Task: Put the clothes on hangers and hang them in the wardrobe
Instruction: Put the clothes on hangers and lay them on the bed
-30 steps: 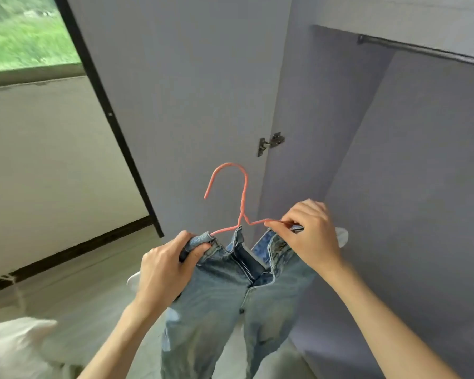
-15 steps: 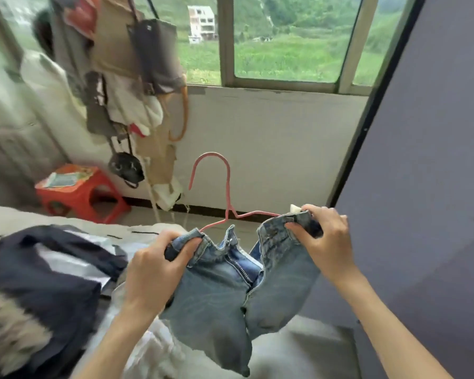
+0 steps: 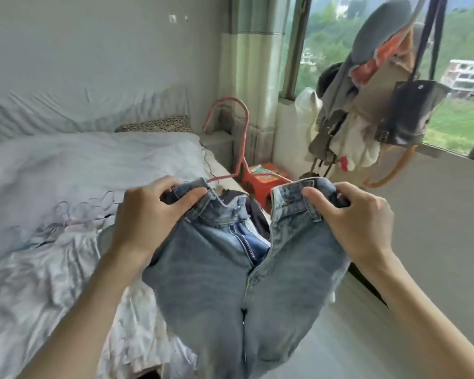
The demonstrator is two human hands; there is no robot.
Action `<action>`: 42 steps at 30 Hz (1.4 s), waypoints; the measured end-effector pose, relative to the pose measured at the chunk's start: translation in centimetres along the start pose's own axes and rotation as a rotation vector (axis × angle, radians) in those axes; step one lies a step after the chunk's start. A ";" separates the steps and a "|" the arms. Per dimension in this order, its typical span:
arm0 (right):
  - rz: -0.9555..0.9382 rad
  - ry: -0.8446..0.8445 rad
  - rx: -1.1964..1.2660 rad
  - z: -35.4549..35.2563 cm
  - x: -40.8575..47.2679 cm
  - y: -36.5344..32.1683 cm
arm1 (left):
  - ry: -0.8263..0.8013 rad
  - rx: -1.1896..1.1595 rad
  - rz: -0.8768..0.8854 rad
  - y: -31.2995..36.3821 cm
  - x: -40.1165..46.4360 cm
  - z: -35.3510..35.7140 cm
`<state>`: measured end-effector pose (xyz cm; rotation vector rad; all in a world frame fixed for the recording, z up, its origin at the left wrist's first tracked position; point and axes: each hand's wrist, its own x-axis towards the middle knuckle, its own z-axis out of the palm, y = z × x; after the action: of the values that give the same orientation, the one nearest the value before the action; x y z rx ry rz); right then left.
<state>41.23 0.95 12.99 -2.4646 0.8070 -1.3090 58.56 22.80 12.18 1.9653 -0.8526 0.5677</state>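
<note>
Two hands, left (image 3: 151,214) and right (image 3: 359,222), are closed on the jeans' (image 3: 216,283) waistband; soft, heavy denim is judged best gripped there, over the hanger (image 3: 241,138).

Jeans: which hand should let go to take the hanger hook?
Left, probably. The left hand grips the jeans nearest the pink hanger neck; the right hand is farther away.

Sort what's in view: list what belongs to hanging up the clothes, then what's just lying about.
Job in hand:
jeans, held at the waistband by the left hand and the right hand
pink hanger, inside the jeans
spare hangers on the bed

Lying about:
red stool
bags by the window
curtain
</note>
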 end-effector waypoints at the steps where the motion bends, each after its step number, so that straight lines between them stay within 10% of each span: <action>1: -0.031 -0.011 0.017 0.6 1.0 -2.1 | 0.038 0.038 -0.007 -0.8 0.9 -2.1; 24: -0.164 -0.340 0.447 25.8 8.2 -34.3 | 0.284 0.551 -0.213 -23.5 12.1 -27.0; 42: -0.180 -0.948 0.247 70.5 7.1 -33.7 | -0.170 0.702 -0.729 -62.6 16.7 -10.1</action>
<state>114.27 21.15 -7.40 -2.5431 0.1677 -0.1417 116.00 48.66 -6.11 2.7776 0.0492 0.2702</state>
